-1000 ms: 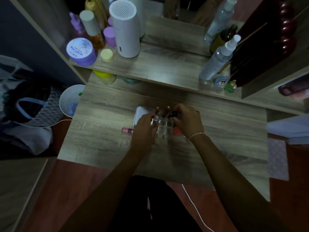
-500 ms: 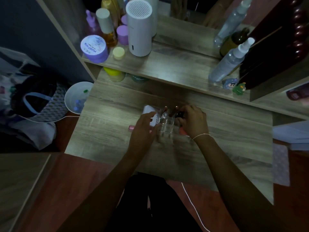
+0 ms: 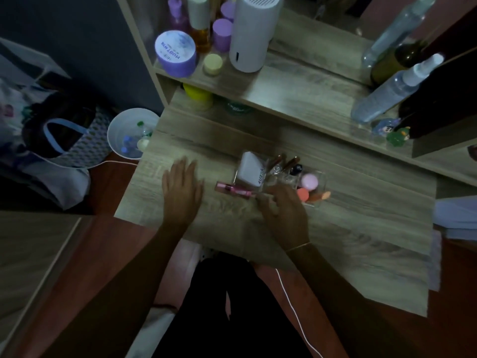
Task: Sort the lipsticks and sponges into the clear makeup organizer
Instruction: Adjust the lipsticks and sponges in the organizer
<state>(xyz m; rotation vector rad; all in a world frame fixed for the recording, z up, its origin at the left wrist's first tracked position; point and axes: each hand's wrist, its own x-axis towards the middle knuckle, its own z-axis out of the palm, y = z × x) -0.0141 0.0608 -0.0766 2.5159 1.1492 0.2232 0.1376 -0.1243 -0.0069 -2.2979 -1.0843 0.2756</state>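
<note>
While the left hand (image 3: 182, 188) lies flat, fingers spread, the right hand's (image 3: 284, 213) fingers pinch the pink lipstick (image 3: 233, 190).

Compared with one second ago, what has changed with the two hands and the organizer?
Both hands let go of the clear makeup organizer. The left hand moved away to the left and lies open on the desk. The right hand drew back toward the person and reaches for the pink lipstick lying in front. The sponges now show. Organizer and lipstick stayed in place.
</note>
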